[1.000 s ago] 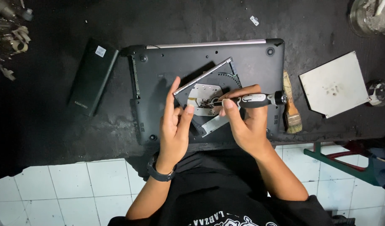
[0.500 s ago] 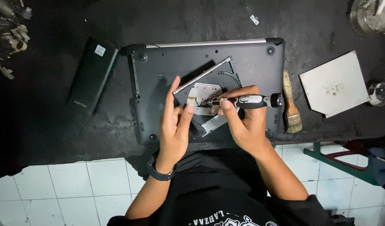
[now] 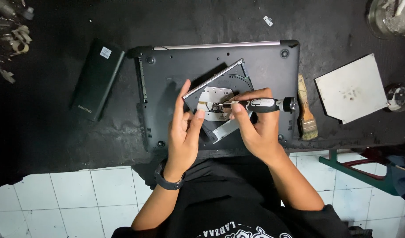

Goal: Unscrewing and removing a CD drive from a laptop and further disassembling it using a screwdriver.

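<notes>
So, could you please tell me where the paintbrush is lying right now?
In the head view, the paintbrush lies on the dark worktop just right of the upturned laptop, between it and the pale square plate, beyond the screwdriver in the right hand.

I'm seeing even overhead light falling on a dim black worktop (image 3: 57, 132); the white metal plate (image 3: 350, 90) is glaring slightly, the corners are darkening, and focus is staying sharp throughout.
</notes>
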